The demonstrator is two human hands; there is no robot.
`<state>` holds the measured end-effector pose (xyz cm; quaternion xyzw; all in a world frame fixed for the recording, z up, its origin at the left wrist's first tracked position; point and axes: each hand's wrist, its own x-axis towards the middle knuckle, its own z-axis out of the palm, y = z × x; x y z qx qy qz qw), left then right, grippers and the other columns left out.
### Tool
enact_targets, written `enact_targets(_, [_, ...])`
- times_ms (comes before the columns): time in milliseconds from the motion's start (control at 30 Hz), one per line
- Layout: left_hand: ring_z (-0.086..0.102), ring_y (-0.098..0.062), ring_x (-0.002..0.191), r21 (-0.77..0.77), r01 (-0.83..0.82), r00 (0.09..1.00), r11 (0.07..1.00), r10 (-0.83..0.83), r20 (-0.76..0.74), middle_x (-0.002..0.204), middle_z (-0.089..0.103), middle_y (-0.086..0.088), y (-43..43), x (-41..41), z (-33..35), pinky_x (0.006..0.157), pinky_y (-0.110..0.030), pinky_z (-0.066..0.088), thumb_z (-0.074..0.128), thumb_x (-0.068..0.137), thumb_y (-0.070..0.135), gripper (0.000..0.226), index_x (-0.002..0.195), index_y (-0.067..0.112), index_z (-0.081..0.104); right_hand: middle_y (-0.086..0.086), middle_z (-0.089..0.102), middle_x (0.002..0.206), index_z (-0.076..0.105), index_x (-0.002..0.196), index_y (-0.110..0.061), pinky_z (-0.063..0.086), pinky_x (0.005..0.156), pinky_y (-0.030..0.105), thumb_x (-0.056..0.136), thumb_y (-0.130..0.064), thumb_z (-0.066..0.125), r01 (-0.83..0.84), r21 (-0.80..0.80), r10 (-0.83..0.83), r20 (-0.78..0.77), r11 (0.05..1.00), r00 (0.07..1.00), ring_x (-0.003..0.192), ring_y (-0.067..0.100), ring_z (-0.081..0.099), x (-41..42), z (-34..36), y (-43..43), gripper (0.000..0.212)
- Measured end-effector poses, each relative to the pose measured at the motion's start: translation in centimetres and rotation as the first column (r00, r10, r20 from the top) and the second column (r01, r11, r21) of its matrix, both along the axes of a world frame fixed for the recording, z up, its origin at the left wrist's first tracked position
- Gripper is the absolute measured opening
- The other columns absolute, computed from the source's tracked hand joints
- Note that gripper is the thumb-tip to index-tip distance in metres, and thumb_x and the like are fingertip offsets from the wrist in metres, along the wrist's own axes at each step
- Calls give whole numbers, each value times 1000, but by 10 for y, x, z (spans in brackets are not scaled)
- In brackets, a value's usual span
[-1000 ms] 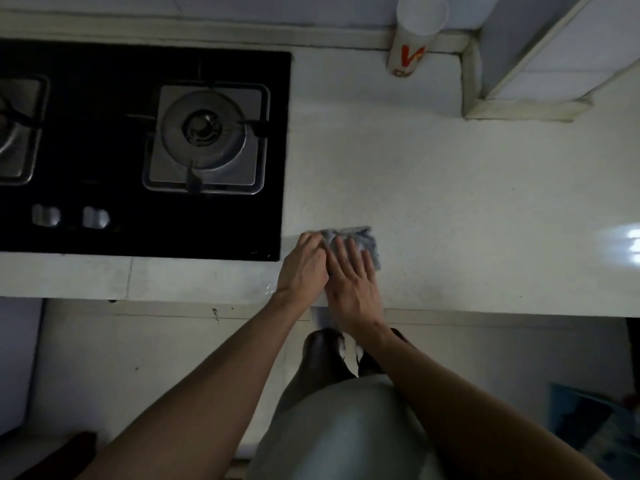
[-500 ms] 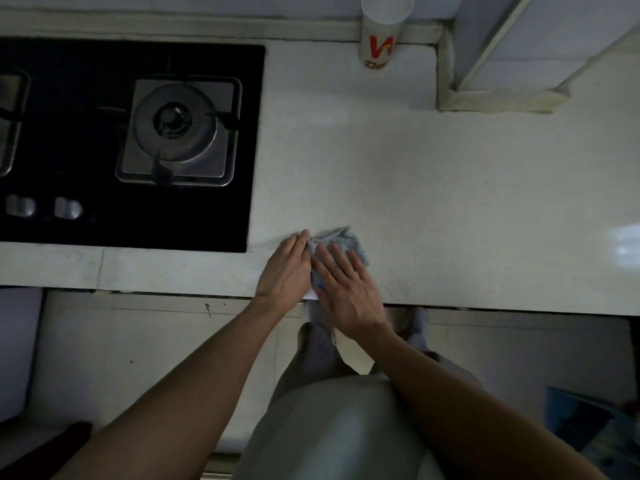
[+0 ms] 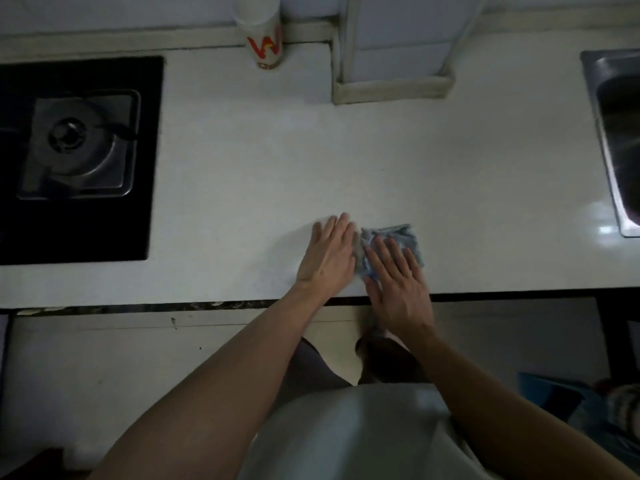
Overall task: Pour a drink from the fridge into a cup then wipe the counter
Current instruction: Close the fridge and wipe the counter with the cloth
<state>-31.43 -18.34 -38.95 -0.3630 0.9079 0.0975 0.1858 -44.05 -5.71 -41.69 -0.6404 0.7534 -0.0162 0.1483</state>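
Slid right along the near counter (image 3: 450, 188) edge, away from the hob (image 3: 79, 157): blue-grey cloth (image 3: 398, 237) pressed flat under open right hand (image 3: 398, 275), open left hand (image 3: 329, 254) alongside, wiping under way.

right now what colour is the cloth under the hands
Light blue-grey cloth, seen in the head view, the only one.

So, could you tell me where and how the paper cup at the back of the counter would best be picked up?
Grip the paper cup around its side wall, about mid-height, coming from the front. It stands upright against the back ledge, with a boxed column close on its right, so the front and left are the open sides. Wrap the fingers lightly; thin walls likely crush.
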Motion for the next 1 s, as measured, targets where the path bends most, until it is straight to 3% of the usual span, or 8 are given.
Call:
enact_targets(200, [14,-37,146,-5,-114,992,993,114,58,159,14,-17,27,-30,3,116,-55,18,29,97,30,57,147,1,27,6,26,159,32,151,-17,17,120,46,101,-36,38,219,-129,-219,15,967,976,149,21,16,-98,-3,37,53])
enact_targets(433, [18,-33,144,24,-183,983,983,184,-10,157,20,-15,27,-45,7,115,-52,22,34,95,24,53,144,4,36,9,32,156,34,149,-17,13,120,44,99,-47,27,541,-109,-546,-19,834,838,146,28,23,-229,-3,44,59])
enact_targets(600, [14,-28,147,143,-102,981,985,123,-149,161,17,-8,51,-88,9,118,-51,17,37,95,18,55,149,13,32,9,28,158,32,150,-17,9,119,46,98,-43,32,632,-106,-635,1,768,772,146,29,21,-286,-4,24,58])
enact_targets(700, [14,-32,144,103,-90,993,991,97,-69,159,19,-8,64,-106,9,115,-54,21,36,94,24,50,143,12,38,8,22,160,28,152,-16,4,120,45,98,-40,33,696,-88,-696,33,713,717,148,27,16,-312,-5,1,59])
enact_targets(833, [-1,-36,148,147,-50,999,988,48,15,163,3,-11,63,-102,12,118,-56,10,33,96,23,59,152,12,21,10,17,161,24,152,-14,2,120,48,98,-43,31,776,-56,-772,79,628,630,149,30,9,-324,-10,-38,62])
enact_targets(900, [-4,-36,148,180,-38,999,983,34,27,163,0,-11,61,-102,14,119,-56,6,32,97,23,60,153,11,17,11,13,162,20,153,-14,1,120,50,98,-44,33,774,-35,-770,90,632,632,149,32,6,-319,-12,-59,64])
enact_targets(1000, [-4,-40,147,223,-56,998,973,49,36,162,0,-15,58,-106,14,117,-60,6,36,96,22,61,152,9,18,11,8,163,15,155,-15,-1,121,50,97,-46,38,685,-4,-682,91,729,726,150,32,2,-304,-9,-100,70])
